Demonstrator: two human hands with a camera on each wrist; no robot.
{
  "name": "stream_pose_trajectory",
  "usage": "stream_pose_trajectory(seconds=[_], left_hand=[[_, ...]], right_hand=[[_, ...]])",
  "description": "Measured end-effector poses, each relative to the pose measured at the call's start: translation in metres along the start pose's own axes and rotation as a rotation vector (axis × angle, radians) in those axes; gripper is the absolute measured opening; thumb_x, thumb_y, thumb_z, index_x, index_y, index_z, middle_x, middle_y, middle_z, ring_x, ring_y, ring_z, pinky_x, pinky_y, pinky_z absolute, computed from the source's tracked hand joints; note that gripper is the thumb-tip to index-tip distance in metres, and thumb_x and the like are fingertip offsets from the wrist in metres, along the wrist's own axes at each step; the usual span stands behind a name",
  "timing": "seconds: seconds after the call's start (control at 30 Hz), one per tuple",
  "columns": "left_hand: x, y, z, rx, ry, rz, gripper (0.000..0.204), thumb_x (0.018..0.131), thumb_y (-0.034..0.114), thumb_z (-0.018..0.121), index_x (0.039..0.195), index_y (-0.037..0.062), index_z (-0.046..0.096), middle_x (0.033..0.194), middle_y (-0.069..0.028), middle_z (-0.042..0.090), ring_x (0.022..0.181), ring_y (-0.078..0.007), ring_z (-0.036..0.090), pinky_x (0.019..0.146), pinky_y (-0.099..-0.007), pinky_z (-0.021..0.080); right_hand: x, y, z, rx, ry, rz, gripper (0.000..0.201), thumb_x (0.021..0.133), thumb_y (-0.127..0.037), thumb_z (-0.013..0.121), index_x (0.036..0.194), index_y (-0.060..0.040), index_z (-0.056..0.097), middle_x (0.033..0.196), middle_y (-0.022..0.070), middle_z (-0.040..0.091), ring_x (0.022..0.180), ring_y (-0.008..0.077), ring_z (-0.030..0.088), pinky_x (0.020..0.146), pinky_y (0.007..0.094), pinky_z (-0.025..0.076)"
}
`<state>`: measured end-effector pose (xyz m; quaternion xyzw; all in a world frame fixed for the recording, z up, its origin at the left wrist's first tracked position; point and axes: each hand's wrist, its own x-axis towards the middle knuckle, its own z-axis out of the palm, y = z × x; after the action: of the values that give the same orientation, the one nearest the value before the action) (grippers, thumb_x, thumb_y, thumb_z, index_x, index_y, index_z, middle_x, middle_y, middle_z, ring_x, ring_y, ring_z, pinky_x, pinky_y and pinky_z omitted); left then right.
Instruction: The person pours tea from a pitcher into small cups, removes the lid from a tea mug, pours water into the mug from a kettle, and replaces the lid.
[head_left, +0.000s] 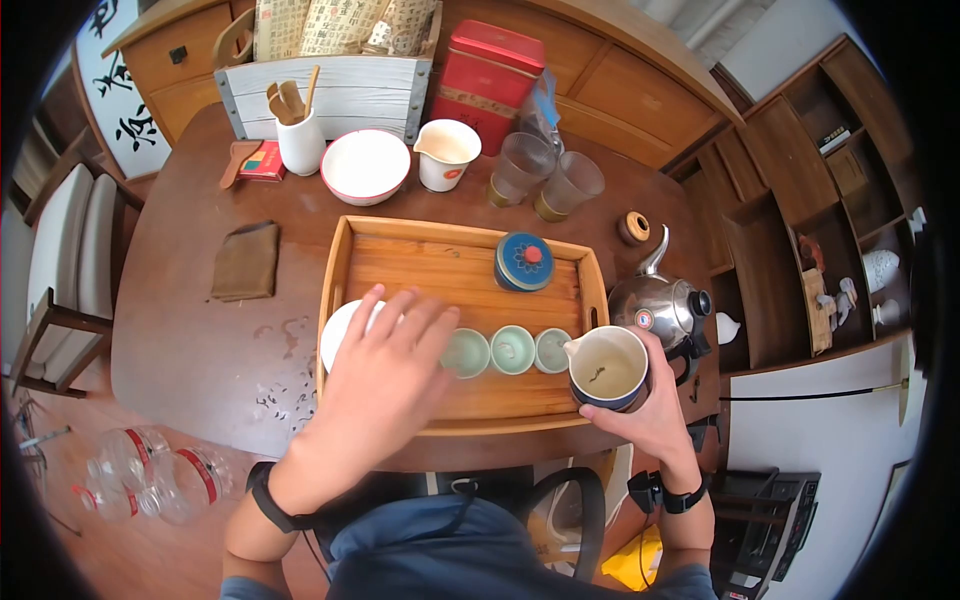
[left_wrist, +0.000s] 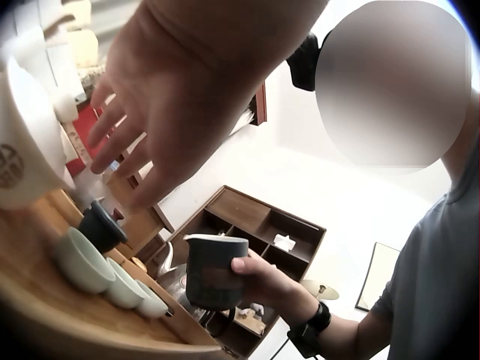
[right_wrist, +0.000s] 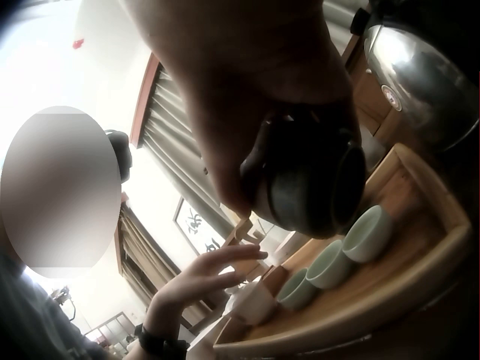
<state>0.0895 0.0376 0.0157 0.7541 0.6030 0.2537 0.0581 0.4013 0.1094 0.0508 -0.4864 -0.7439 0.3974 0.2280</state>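
In the head view the right hand (head_left: 650, 408) grips a dark pitcher (head_left: 609, 368) with a pale inside and a little liquid, over the tray's right front corner. The left hand (head_left: 392, 375), fingers spread and slightly blurred, hovers over the left part of the wooden tray (head_left: 455, 424), partly covering a white vessel (head_left: 343, 332). Three pale green cups (head_left: 512, 350) stand in a row between the hands. Behind them sits a blue lidded jar (head_left: 524, 262). The left wrist view shows the left hand (left_wrist: 161, 112) with nothing in its fingers, and the pitcher (left_wrist: 216, 271) upright.
A steel kettle (head_left: 655, 305) stands right of the tray. Behind are a white bowl (head_left: 366, 166), a paper cup (head_left: 446, 155), two clear glasses (head_left: 570, 187), a red tin (head_left: 487, 82) and a tool holder (head_left: 300, 145). A folded brown cloth (head_left: 246, 261) lies at left.
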Motion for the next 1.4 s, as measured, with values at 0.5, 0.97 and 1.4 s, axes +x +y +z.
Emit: stream_pose_trajectory(seconds=[0.5,0.97,1.4], left_hand=[[-0.031,-0.04,-0.022,-0.122,-0.096,-0.193,0.08,0.08,0.022,0.085,0.151,0.0053,0.051,0.157,-0.0182,0.05,0.145,-0.0402,0.045,0.119,-0.0489,0.038],[-0.035,-0.044,-0.017,-0.148,-0.102,-0.199,0.079,0.081,0.022,0.086,0.151,0.0052,0.051,0.156,-0.0194,0.051,0.143,-0.0408,0.047,0.118,-0.0487,0.039],[-0.035,-0.045,-0.012,-0.184,-0.068,-0.222,0.077,0.082,0.02,0.086,0.15,0.0065,0.053,0.155,-0.0191,0.052,0.143,-0.0403,0.047,0.118,-0.0477,0.04]], right_hand=[[0.003,-0.014,-0.003,-0.147,-0.041,0.045,0.088,0.067,-0.022,0.096,0.14,-0.0022,0.052,0.124,0.0141,0.068,0.118,0.025,0.066,0.106,0.0391,0.05],[-0.006,-0.021,-0.008,-0.012,-0.005,0.11,0.098,0.065,-0.018,0.095,0.147,-0.0017,0.045,0.133,0.0104,0.061,0.127,0.0205,0.059,0.113,0.0366,0.043],[0.008,-0.022,0.011,0.037,-0.091,0.083,0.096,0.065,-0.016,0.097,0.146,-0.0044,0.046,0.134,0.0092,0.06,0.127,0.0202,0.059,0.113,0.0371,0.044]])
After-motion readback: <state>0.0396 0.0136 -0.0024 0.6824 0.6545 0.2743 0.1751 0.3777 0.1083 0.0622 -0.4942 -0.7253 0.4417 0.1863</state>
